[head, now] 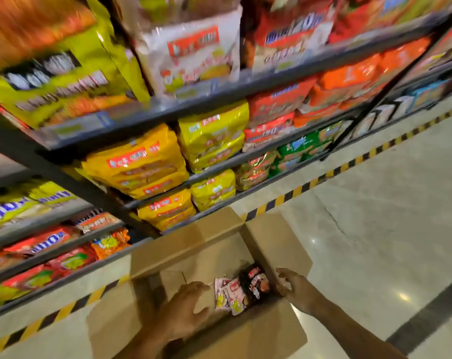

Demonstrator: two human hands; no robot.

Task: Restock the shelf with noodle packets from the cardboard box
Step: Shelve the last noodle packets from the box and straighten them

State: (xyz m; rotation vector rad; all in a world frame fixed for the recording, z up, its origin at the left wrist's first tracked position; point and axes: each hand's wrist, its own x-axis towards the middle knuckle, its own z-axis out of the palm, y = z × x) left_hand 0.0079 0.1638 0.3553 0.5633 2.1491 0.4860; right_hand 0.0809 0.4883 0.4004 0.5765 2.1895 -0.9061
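Noodle packets in cardboard box, between open left hand and right hand.

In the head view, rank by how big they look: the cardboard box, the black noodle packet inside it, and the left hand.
1. Cardboard box, by far the largest.
2. Left hand.
3. Black noodle packet.
The hand sits nearer the camera than the packet, so the order of those two is unsure.

Bright; motion-blurred; floor glare
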